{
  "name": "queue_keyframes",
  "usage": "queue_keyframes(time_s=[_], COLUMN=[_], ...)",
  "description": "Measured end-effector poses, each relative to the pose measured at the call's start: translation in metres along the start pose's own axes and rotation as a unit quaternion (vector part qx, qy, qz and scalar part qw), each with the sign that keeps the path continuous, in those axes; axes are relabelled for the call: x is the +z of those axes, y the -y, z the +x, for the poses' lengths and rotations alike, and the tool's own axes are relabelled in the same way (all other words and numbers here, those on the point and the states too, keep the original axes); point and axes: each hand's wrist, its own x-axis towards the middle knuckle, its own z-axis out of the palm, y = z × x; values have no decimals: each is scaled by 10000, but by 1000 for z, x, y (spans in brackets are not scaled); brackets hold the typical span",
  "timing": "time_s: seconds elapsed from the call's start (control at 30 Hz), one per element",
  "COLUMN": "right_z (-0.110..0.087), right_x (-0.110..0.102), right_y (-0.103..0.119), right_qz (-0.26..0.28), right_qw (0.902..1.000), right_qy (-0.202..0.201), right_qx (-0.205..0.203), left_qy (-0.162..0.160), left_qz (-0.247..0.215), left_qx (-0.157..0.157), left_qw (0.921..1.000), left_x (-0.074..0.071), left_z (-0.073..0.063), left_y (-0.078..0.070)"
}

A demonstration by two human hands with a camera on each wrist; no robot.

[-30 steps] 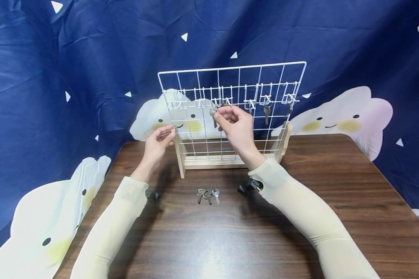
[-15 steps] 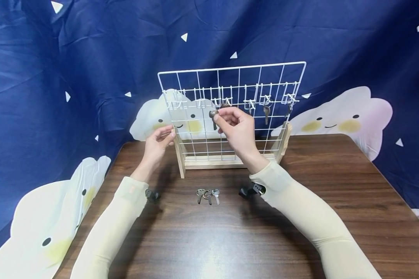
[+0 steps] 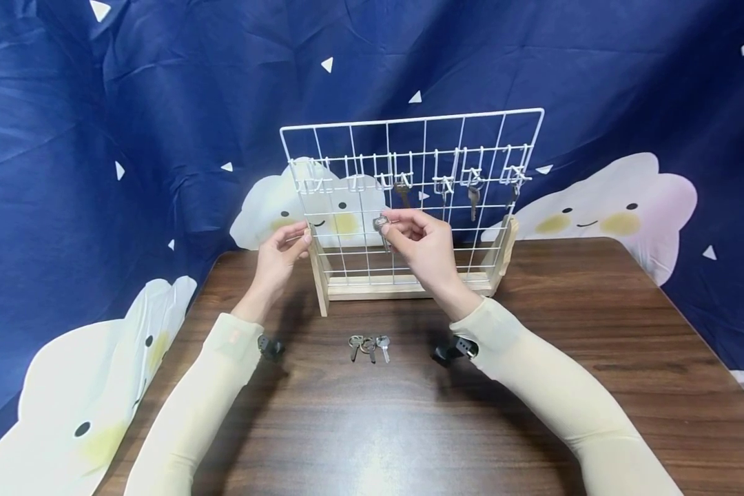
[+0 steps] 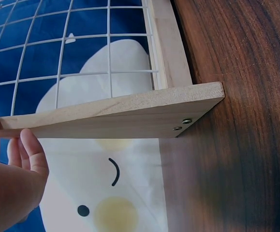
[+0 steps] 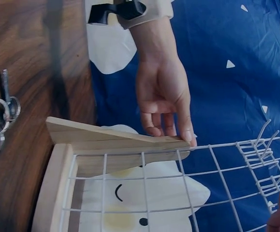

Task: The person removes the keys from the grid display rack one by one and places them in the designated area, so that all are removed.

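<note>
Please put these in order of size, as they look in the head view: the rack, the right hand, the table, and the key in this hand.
Largest to smallest:
1. Table
2. Rack
3. Right hand
4. Key, partly covered

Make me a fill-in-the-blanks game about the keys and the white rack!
1. The ____ hand pinches a key in front of the white wire rack.
2. The other hand holds the rack's side post, which is made of ____.
3. On the brown table lie ____ loose keys.
4. The cloth behind the rack is mostly ____.

Missing words: right; wood; three; blue.
</note>
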Motion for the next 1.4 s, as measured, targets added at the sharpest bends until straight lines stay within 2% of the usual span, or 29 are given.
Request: queue_keyframes(time_s=[0.23,0.53,0.7,0.93,1.4], right_z=[-7,-19,-28,-39,-60], right_x=[-6,-13,-14,-17,-20], right_y=[-9,-28,-31,-50,-71], right_qz=[-136,-222,-347,-646,-981], right_qw=[9998,9976,9949,9922,9812], right_qy=[104,422,620,754,1156], right_qx=[30,507,711,756,1192], left_qy=[15,0,1,11,-11], left_qz=[-20,36,-4,16,-17], left_qx=[37,45,50,68,89], left_qw=[10000,10000,10000,10000,10000], left_x=[-1,0,0,0,0], left_z=[1,2,1,1,0], left_y=[0,-1,-1,0,0])
